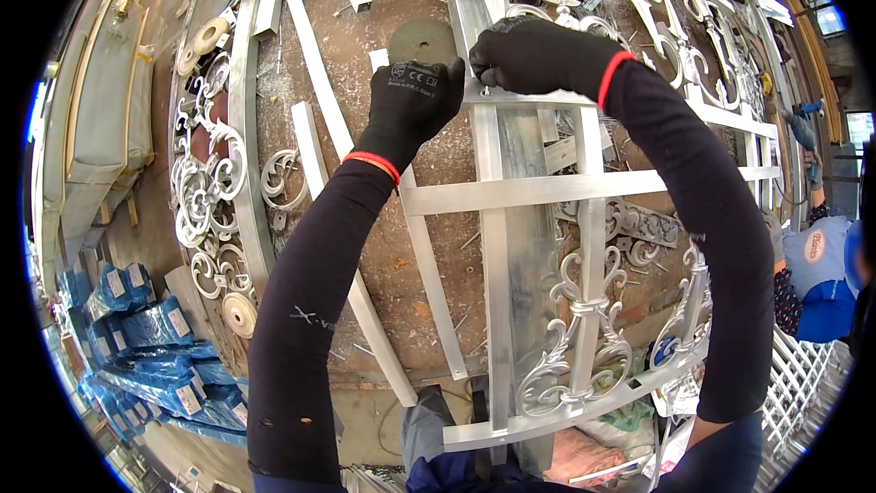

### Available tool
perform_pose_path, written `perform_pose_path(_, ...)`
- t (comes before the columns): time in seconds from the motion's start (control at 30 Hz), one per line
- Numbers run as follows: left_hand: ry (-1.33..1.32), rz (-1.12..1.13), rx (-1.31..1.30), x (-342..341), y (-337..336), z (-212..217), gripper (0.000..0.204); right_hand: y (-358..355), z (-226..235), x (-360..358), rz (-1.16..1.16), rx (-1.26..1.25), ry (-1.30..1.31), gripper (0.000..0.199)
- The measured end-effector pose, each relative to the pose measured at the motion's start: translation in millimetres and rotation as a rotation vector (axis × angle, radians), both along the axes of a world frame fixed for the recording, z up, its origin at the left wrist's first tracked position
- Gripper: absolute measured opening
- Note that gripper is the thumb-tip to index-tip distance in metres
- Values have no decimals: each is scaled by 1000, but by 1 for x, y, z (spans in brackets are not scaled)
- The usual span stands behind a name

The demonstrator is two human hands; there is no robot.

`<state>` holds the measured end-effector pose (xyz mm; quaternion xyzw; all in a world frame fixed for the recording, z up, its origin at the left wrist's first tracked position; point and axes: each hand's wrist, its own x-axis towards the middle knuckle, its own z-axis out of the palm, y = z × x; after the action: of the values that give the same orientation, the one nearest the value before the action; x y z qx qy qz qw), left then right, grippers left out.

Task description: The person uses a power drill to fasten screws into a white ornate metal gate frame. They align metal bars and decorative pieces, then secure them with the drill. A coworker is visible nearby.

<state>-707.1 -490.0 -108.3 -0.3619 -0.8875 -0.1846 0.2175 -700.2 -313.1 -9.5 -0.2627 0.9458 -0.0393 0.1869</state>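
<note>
My left hand (417, 100), in a black glove with a red cuff, is closed beside the corner of a silver metal frame (547, 190). Whatever its fingers hold is hidden. Just beyond it lies a dark round disc (422, 36) with a small centre hole, its near edge overlapped by the glove. My right hand (525, 55), gloved the same way, bends in over the frame's far crossbar (538, 99) with fingers curled down. A tiny piece may be at its fingertips, too small to name. White scroll ornaments (577, 333) sit between the frame's bars near me.
Loose metal bars (310, 46) and scroll castings (210, 164) lie across the brown worktable (383, 246). More ornamented panels (657, 9) stretch off at the far right. Blue-wrapped packages (155, 329) are stacked at the left. Another person in a blue cap (826, 310) is at the right.
</note>
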Motion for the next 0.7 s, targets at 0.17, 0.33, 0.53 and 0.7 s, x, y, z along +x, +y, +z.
perform_pose_path(0.17,-135,16,-113,4,-1,7,46,7,-24,12,157,-103,260,14)
perform_pose_path(0.33,-141,72,-135,6,0,6,53,7,-58,62,20,-267,739,9)
perform_pose_path(0.53,-121,49,-184,2,3,5,49,16,-58,62,-176,-446,637,18)
perform_pose_path(0.7,-95,20,-144,0,0,5,46,18,-39,46,-164,-426,479,15)
